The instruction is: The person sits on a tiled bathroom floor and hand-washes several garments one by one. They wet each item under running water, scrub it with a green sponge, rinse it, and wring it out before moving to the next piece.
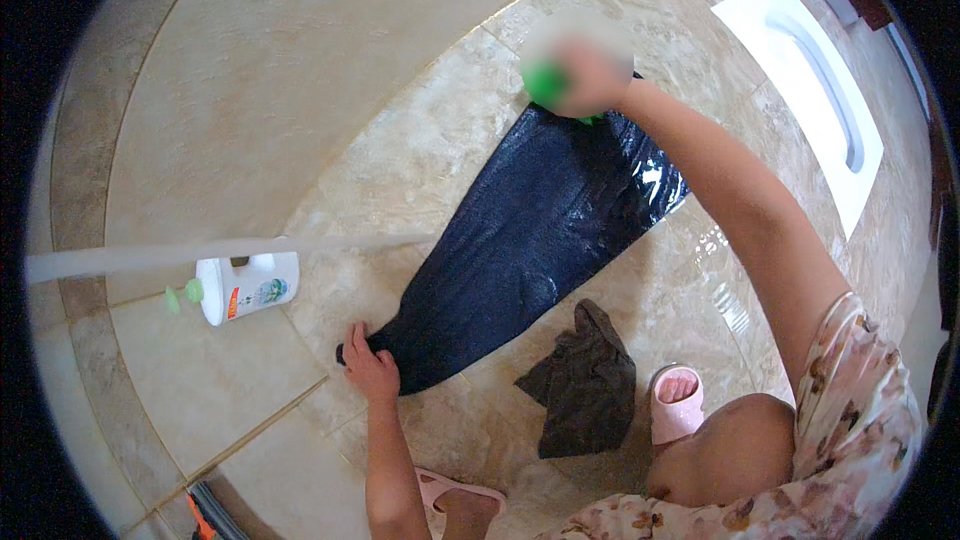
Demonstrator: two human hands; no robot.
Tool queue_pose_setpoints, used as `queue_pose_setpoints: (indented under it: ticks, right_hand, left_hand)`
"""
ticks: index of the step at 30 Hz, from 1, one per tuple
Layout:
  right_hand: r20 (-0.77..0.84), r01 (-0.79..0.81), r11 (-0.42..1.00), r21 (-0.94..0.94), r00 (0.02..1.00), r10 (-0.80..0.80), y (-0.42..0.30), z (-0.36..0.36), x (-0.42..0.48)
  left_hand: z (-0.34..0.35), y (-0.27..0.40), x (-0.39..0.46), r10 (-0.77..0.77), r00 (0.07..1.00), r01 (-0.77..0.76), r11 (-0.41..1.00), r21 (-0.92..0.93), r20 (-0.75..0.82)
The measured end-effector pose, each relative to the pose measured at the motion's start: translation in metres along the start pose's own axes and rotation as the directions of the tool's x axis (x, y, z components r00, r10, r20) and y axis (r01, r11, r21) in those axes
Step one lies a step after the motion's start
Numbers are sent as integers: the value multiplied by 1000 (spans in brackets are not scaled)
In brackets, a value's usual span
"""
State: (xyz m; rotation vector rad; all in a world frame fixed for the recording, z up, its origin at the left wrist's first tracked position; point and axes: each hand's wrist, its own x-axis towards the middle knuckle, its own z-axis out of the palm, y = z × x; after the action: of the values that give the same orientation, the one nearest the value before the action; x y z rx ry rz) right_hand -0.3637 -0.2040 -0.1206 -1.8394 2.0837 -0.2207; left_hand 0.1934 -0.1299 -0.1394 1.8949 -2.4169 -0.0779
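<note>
A wet dark blue cloth garment (517, 240) lies spread on the tiled floor. My left hand (373, 367) presses on its narrow lower-left end, fingers apart over the fabric. At the cloth's far upper end, my right hand (592, 75) is on a green object (549, 84); a blurred patch covers the hand and most of that object, so its kind and the grip are unclear. A crumpled dark brown cloth (589, 382) lies on the floor beside the garment, nearer to me.
A white pump bottle (251, 286) with a green pump lies on the left. Pink slippers (675, 420) are on my feet. A black and orange object (214, 514) is at the lower left. Bright reflections show on wet tiles (720, 262), and a pale blurred streak crosses the left.
</note>
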Motion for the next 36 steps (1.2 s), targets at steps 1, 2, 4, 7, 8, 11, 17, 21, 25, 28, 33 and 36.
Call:
queue_pose_setpoints:
  ticks: [1, 2, 4, 7, 8, 11, 17, 21, 25, 28, 33, 36]
  right_hand:
    - [17, 80, 997, 9, 997, -80, 4, 2, -5]
    - [34, 159, 987, 19, 987, -159, 11, 4, -18]
    - [127, 139, 987, 80, 981, -148, 17, 11, -52]
    - [539, -110, 993, 45, 840, 69, 24, -12, -93]
    - [599, -92, 995, 48, 799, 45, 29, -21, -94]
    - [387, -67, 997, 39, 921, 47, 59, -40, -78]
    - [-596, 203, 973, 108, 797, -100, 38, -101, -39]
    - [-849, 144, 987, 65, 528, -21, 38, -120, -50]
    - [-910, 6, 987, 162, 387, 147, 51, -68, -77]
    - [-852, -105, 941, 323, 401, 337, 60, -3, -85]
    - [-633, -130, 904, 408, 673, 382, 42, 6, -105]
    - [-429, -14, 873, 488, 867, 253, 1, -32, -111]
  left_hand:
    - [-8, 7, -1, 2, 999, 0, 1000, -28, 50]
    - [-14, 11, -2, -75, 982, 84, 995, -47, 172]
    - [-26, 6, -18, -226, 884, 266, 963, -42, 409]
    - [-32, -6, -35, -47, 850, -6, 995, 99, 525]
    - [-36, -5, -35, -86, 846, 11, 989, 145, 526]
    - [-36, -41, 10, -36, 976, 71, 984, -163, 214]
    - [-157, -7, 98, 17, 972, -70, 972, -224, -233]
    - [-208, 12, 72, 287, 953, -275, 953, 124, -93]
    - [-195, 49, 25, 388, 878, -416, 908, 46, 282]
    - [-156, 66, -4, 417, 684, -512, 859, -12, 599]
    - [-112, 85, 1, 487, 705, -515, 851, -101, 516]
    - [-73, 69, 28, 426, 860, -395, 904, -161, 282]
